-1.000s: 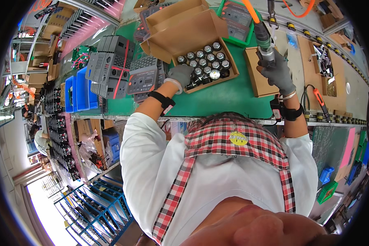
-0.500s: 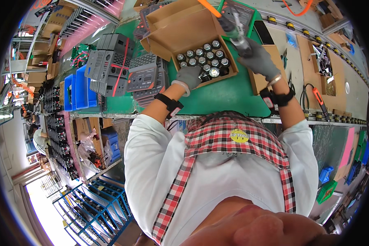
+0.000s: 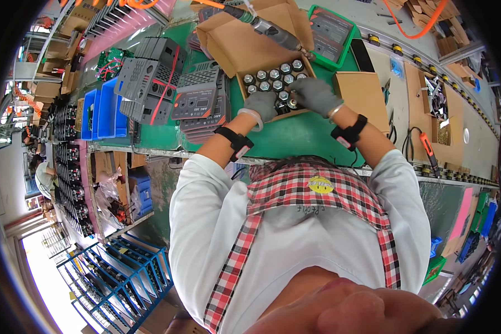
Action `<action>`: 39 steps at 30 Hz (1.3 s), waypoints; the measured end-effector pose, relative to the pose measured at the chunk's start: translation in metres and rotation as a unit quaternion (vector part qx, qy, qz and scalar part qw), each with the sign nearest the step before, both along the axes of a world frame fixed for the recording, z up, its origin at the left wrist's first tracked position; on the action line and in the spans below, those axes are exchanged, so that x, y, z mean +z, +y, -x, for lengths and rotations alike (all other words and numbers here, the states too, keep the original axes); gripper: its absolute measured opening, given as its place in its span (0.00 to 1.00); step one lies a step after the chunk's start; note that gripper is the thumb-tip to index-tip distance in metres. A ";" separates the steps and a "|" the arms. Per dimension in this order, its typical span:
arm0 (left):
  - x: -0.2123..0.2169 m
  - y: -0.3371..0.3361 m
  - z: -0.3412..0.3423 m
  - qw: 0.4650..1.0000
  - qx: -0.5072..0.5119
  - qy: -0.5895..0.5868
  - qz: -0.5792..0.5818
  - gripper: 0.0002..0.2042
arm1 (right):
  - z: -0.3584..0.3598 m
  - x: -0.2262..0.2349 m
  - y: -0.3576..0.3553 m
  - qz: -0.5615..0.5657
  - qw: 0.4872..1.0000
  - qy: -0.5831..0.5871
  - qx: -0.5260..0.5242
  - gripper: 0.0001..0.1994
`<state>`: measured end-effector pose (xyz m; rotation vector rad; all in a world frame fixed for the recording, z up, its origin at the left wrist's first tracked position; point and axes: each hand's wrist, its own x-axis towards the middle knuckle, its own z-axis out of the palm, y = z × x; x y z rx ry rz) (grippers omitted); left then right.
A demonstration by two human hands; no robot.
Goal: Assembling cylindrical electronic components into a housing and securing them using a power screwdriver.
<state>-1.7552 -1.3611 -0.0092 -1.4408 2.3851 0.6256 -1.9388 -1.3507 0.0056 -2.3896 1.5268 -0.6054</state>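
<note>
A cardboard box (image 3: 313, 78) holds rows of black round connectors (image 3: 264, 86) topped with silver hex nuts. At its front left, my left hand (image 3: 261, 104) in a grey glove is closed by a connector (image 3: 283, 96) at the front edge. My right hand (image 3: 315, 96), also gloved in grey, reaches in from the right with its fingers bent together around a front connector (image 3: 293, 104). Its fingertips partly hide that connector. The power screwdriver (image 3: 275, 34) hangs tilted over the box's raised lid, its tip near the box's far right corner, out of both hands.
Grey plastic panels (image 3: 197, 100) are stacked left of the box, with blue bins (image 3: 110, 114) farther left. A green tray (image 3: 331, 36) stands behind on the right. A closed cardboard box (image 3: 362, 97) lies right of my hand. An orange-handled tool (image 3: 428, 150) sits near the right edge.
My right hand has let go of the power screwdriver and come down left to the front connectors. The screwdriver has swung left over the lid. My left hand stays at the box's front.
</note>
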 end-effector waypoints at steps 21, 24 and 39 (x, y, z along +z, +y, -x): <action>-0.004 0.009 0.007 0.981 -0.083 0.030 0.173 0.10 | 0.000 -0.015 -0.007 -0.231 0.910 0.343 0.028 0.13; -0.010 0.007 0.005 0.998 -0.030 0.036 0.033 0.10 | -0.001 -0.006 -0.002 -0.229 0.914 0.335 0.023 0.12; -0.019 0.007 -0.001 0.989 0.013 0.130 0.064 0.11 | -0.007 0.022 -0.017 -0.226 0.918 0.327 -0.002 0.10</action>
